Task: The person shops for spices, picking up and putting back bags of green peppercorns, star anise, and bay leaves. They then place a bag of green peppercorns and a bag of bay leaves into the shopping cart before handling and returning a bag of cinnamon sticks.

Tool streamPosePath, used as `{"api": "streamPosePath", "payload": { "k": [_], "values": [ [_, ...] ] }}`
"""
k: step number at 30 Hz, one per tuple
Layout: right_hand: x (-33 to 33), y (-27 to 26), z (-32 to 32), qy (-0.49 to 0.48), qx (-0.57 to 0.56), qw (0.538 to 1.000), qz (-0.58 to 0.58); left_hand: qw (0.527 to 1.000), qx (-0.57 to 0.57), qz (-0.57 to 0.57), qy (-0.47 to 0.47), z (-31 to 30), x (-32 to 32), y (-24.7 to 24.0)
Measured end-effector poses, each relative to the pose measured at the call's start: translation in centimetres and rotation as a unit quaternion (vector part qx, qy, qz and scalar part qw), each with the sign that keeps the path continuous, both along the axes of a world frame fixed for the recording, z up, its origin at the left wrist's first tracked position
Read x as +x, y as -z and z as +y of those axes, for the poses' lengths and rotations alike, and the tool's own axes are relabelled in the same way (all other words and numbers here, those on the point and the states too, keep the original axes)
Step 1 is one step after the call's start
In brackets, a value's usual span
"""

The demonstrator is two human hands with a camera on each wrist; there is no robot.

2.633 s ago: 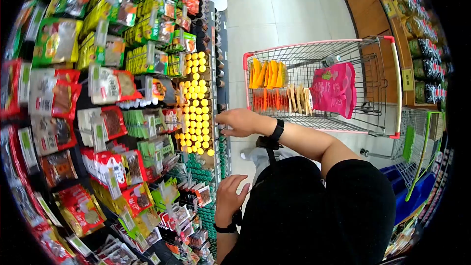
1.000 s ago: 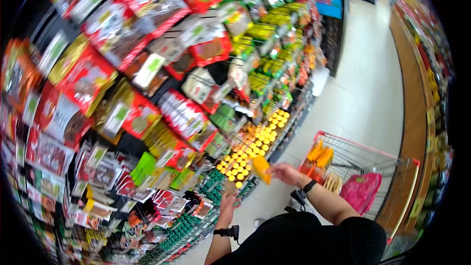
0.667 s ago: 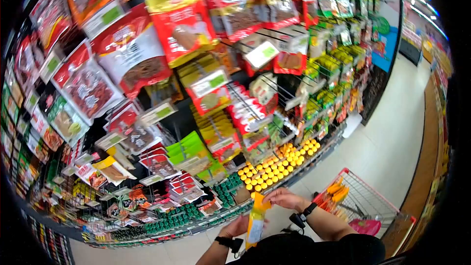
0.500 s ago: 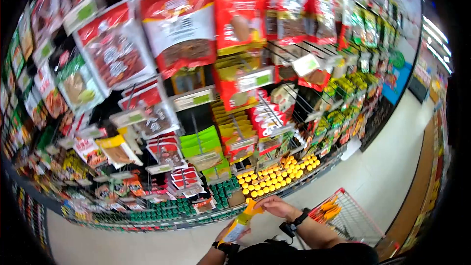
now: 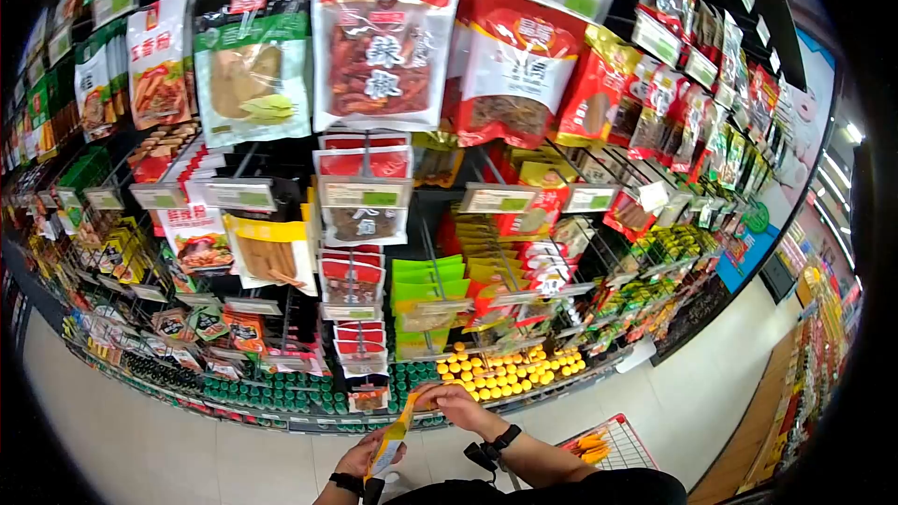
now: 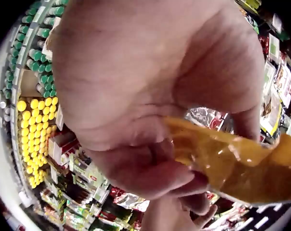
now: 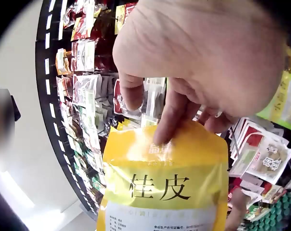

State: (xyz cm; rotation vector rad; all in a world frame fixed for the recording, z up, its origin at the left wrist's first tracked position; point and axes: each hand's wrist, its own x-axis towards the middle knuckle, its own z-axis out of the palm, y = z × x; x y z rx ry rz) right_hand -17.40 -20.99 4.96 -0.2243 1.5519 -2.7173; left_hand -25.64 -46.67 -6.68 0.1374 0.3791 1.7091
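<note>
A yellow-orange packet of cassia bark is held in front of the body, tilted in the head view. My right hand pinches its top edge. Lower down, my left hand grips the packet's side. In the right wrist view, black characters show on the yellow front of the packet, below the right hand. From the left wrist, the left hand has curled fingers, with the shiny packet beside them.
Ahead stands a wall of hanging spice packets with price tags. Yellow-capped bottles and green-capped bottles line the low shelf. A shopping cart with orange packets is at the right, beside the aisle floor.
My right hand has brought the packet of cassia bark from near the cart to in front of the body. The left hand has come onto it. The view has swung left to face the shelf.
</note>
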Motion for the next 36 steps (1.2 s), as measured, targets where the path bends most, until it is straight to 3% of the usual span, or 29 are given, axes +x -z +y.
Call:
{"api": "streamPosePath", "payload": {
  "k": [2, 5, 7, 8, 10, 12, 15, 16, 19, 21, 22, 25, 29, 30, 36],
  "values": [
    [-1.1, 0.2, -1.0, -0.001, -0.013, 1.000, -0.005, 0.996, 0.036, -0.084, 0.010, -0.6, -0.3, 1.4],
    [-2.0, 0.7, -2.2, 0.028, 0.020, 0.999, -0.015, 0.997, 0.077, -0.015, -0.023, -1.0, -0.7, 2.2],
    [-2.4, 0.1, -2.7, 0.057, 0.076, 0.995, -0.016, 0.996, 0.030, 0.034, -0.072, -1.0, -1.1, 0.2],
    [-2.3, -0.1, -2.8, 0.084, 0.094, 0.991, -0.042, 0.994, -0.008, 0.066, -0.091, -0.8, -1.1, -3.1],
    [-1.8, 0.5, -2.0, 0.071, 0.069, 0.986, -0.137, 0.988, -0.032, 0.102, -0.115, -0.6, -1.2, -4.1],
    [-1.3, 1.3, -1.3, 0.020, 0.037, 0.980, -0.195, 0.964, -0.078, 0.224, -0.123, 0.2, -1.8, -4.9],
    [0.3, -0.8, -2.6, 0.037, 0.174, 0.971, -0.159, 0.938, -0.096, 0.314, -0.114, 1.3, -2.2, -6.5],
    [0.6, -1.0, -2.7, 0.024, 0.286, 0.950, -0.123, 0.927, -0.087, 0.345, -0.119, 1.6, -2.3, -6.3],
    [1.3, -1.0, -2.9, 0.028, 0.264, 0.938, -0.221, 0.931, -0.055, 0.346, -0.101, 3.0, -2.2, -6.9],
    [1.7, -2.2, -3.0, 0.057, 0.283, 0.927, -0.239, 0.898, -0.078, 0.423, -0.094, 3.5, -2.3, -7.0],
    [2.0, -1.7, -3.0, 0.072, 0.224, 0.941, -0.245, 0.924, -0.074, 0.362, -0.103, 3.7, -1.9, -8.7],
    [3.0, 0.0, -2.2, 0.098, 0.245, 0.948, -0.180, 0.891, -0.079, 0.434, -0.108, 4.2, -1.8, -7.4],
    [3.0, 0.1, -2.2, 0.165, 0.316, 0.925, -0.128, 0.934, -0.083, 0.340, -0.072, 4.7, -1.2, -7.6],
    [3.0, -0.6, -2.3, 0.145, 0.267, 0.938, -0.167, 0.937, -0.039, 0.340, -0.066, 4.7, -1.5, -7.8],
    [1.5, -0.2, -1.7, 0.105, 0.284, 0.934, -0.192, 0.906, -0.071, 0.412, -0.059, 3.8, -2.3, -8.9]
  ]
}}
